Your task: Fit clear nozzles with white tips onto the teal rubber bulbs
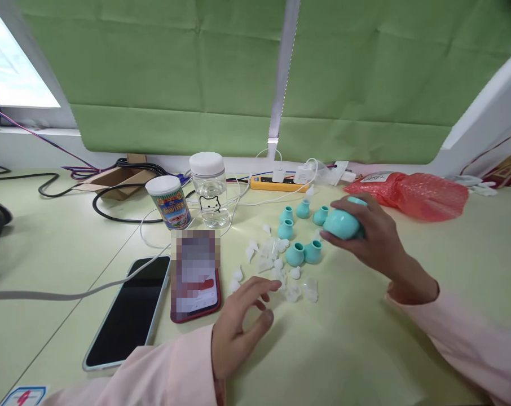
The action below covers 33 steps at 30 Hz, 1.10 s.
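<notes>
My right hand is raised above the table, its fingers closed round a turquoise rounded piece. More turquoise shows between the fingers; I cannot tell if it is a second piece. Several small turquoise vase-shaped pots stand upright to its left, their openings upward. Among and in front of them lie translucent white scraps and small white bulb-like bits. My left hand hovers at the near edge of these scraps, thumb and fingers apart, with nothing in it.
Left of my left hand lie a red-cased phone and a black-screened phone, with a grey cable across. Behind stand a printed canister and a clear bottle. A yellow power strip and red plastic bag lie at the back.
</notes>
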Tool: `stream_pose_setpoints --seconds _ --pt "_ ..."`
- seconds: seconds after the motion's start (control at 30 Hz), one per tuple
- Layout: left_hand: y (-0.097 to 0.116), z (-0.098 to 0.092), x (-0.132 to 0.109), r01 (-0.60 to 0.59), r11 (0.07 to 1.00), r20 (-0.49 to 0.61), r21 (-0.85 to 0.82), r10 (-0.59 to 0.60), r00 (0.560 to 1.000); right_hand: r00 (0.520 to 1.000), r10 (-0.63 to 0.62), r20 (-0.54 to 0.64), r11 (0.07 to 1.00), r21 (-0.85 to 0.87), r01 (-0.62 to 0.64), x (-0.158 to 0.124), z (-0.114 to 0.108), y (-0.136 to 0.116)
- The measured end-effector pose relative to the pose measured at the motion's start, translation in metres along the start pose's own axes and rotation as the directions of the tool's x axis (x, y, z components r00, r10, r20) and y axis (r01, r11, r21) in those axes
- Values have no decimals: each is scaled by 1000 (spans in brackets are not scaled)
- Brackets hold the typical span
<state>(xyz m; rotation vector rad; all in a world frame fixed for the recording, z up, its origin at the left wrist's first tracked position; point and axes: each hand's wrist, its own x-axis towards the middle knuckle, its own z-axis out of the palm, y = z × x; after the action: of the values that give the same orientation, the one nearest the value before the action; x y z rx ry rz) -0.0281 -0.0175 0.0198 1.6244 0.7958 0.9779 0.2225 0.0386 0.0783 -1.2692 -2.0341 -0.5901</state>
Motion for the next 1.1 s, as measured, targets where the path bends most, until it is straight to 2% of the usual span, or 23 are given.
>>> stream_pose_setpoints --seconds 0.03,0.1,0.17,0.23,0.37,0.57,0.67,0.9,1.1 --pt "-1 1 -2 -85 987 17 139 84 996 993 50 106 997 -58 -44 3 0 9" --pt "-4 4 -5 -222 908 112 357 194 975 943 119 311 987 -144 -77 2 3 22" --pt "-10 6 -7 -286 807 215 517 201 956 881 147 450 978 -200 -61 -5 6 30" --pt "-15 8 -8 -299 715 274 632 154 949 854 147 500 971 -235 -30 -16 10 34" --pt "-20 10 -9 -311 625 321 716 101 942 872 159 462 952 -305 -11 -37 17 35" --pt "-11 7 -5 -336 623 408 706 30 913 879 207 430 901 -434 0 -56 30 36" --pt "-9 7 -2 -330 599 386 730 38 922 891 221 396 885 -465 -14 -63 39 36" --pt "-13 14 6 -314 604 352 732 59 934 903 197 383 948 -308 -76 -77 47 34" --pt "-10 16 9 -248 651 357 717 -37 933 912 197 359 971 -199 -131 -84 42 31"
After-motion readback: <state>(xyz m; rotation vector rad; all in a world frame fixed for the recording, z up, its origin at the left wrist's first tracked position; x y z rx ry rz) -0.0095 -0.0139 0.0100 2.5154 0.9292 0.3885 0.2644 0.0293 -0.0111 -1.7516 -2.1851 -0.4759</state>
